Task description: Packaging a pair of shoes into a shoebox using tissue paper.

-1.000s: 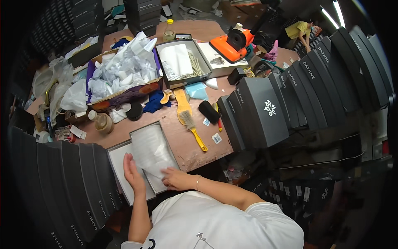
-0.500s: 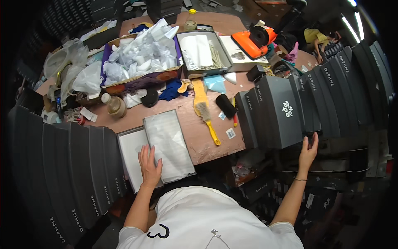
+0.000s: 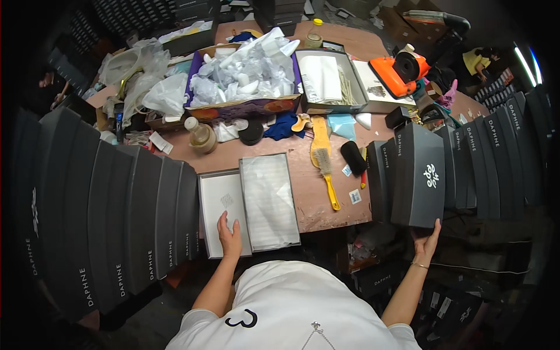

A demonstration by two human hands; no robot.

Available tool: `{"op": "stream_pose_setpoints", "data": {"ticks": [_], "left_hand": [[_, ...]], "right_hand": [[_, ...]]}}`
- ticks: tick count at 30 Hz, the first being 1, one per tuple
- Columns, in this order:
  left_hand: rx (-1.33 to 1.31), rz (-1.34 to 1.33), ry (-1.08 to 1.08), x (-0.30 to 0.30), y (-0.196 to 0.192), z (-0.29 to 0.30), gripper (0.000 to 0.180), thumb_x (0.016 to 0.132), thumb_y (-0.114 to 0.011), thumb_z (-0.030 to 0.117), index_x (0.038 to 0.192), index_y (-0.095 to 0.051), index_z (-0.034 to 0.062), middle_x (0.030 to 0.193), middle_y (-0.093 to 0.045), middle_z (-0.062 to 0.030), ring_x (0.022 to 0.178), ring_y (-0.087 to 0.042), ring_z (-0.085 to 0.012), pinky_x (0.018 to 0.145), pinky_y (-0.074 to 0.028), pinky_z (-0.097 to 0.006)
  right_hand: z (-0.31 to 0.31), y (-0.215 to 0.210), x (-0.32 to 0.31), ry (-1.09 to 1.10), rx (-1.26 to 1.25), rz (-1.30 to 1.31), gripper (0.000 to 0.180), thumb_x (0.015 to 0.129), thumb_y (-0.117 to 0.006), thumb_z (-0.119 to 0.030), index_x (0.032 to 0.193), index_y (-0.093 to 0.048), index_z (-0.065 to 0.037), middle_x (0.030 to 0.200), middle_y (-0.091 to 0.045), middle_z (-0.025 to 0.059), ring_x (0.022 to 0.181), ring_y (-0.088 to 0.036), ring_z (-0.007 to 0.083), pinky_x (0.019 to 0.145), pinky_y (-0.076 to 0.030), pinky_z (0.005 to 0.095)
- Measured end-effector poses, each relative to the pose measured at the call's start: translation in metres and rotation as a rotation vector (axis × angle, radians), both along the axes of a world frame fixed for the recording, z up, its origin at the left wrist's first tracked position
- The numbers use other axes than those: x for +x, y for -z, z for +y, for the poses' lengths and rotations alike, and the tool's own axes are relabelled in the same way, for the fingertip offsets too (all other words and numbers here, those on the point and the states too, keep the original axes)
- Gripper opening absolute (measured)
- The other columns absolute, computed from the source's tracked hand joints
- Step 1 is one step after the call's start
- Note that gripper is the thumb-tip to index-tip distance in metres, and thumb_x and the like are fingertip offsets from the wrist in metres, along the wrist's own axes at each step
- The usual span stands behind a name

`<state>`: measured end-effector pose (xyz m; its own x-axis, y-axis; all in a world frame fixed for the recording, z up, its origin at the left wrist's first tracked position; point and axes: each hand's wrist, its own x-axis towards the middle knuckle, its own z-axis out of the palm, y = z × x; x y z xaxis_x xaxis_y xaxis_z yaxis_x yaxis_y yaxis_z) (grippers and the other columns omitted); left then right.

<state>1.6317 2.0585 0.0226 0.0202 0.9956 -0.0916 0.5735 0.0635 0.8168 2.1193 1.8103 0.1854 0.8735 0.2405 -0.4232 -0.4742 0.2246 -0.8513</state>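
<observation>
The person's left hand (image 3: 230, 234) lies flat, fingers together and extended, on the near end of a white rectangular box lid (image 3: 223, 211) that rests on the brown wooden worktable (image 3: 306, 195). The lid's long axis runs from the person toward the far side of the table, its near short edge overhanging the table's front. Just beside it on the right, touching along one long edge, sits an open grey rectangular shoe box lined with pale tissue paper (image 3: 269, 201), its long axis running the same way and tilted slightly to the right at its near end.

The right hand (image 3: 427, 240) reaches out to the right and grips the lower near corner of a dark grey rectangular shoe box with a small white emblem on its lid (image 3: 421, 175); the fingers wrap under the box's edge, thumb apart from them. This box stands first in a row of matching dark boxes (image 3: 496, 157) at the table's right end, its long axis pointing away from the person.

Near the open box lie a yellow-handled brush (image 3: 324, 166) and a black cylinder-shaped object (image 3: 352, 157). Farther back stands a purple cardboard box heaped with crumpled white paper (image 3: 245, 76). A curved stack of dark boxes (image 3: 111, 210) fills the left side.
</observation>
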Motion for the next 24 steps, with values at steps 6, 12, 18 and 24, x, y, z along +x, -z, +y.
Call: {"op": "stream_pose_setpoints", "data": {"ticks": [6,12,18,24], "left_hand": [[-0.311,0.253,0.441,-0.025,0.022,-0.001,0.039,0.080,-0.065,0.028,0.107,-0.057,0.0001,0.084,-0.062,-0.0159,0.075,-0.062,-0.0315,0.069,-0.050,-0.040],[-0.201,0.452,0.572,0.007,-0.006,0.000,0.026,0.084,-0.053,0.015,0.101,-0.049,-0.0047,0.086,-0.061,-0.0256,0.079,-0.061,-0.0449,0.071,-0.049,-0.052],[-0.100,0.259,0.372,-0.018,-0.037,-0.002,0.019,0.087,-0.056,0.013,0.096,-0.051,-0.0022,0.080,-0.062,-0.0234,0.070,-0.060,-0.0399,0.064,-0.048,-0.044],[-0.237,-0.538,0.341,-0.046,-0.181,0.010,0.024,0.097,-0.053,0.018,0.112,-0.054,0.0001,0.095,-0.062,-0.0007,0.081,-0.057,-0.0096,0.074,-0.046,-0.024]], "right_hand": [[-0.007,0.012,-0.042,-0.095,0.075,0.151,0.045,0.086,-0.063,-0.043,0.116,-0.055,-0.011,0.111,-0.058,0.0062,0.099,-0.055,0.0213,0.075,-0.050,0.0387],[-0.019,0.030,-0.109,-0.284,0.008,-0.043,0.052,0.085,-0.062,-0.046,0.121,-0.053,-0.011,0.112,-0.059,0.0036,0.100,-0.056,0.0204,0.083,-0.047,0.0369],[0.040,0.043,-0.134,-0.702,-0.171,-0.283,0.072,0.081,-0.064,-0.032,0.139,-0.038,0.001,0.128,-0.051,0.0115,0.119,-0.049,0.0224,0.100,-0.039,0.0359],[0.087,0.128,-0.120,-0.992,-0.452,-0.405,0.056,0.087,-0.061,-0.017,0.136,-0.042,0.004,0.133,-0.049,0.0150,0.118,-0.050,0.0206,0.097,-0.041,0.0302]]}}
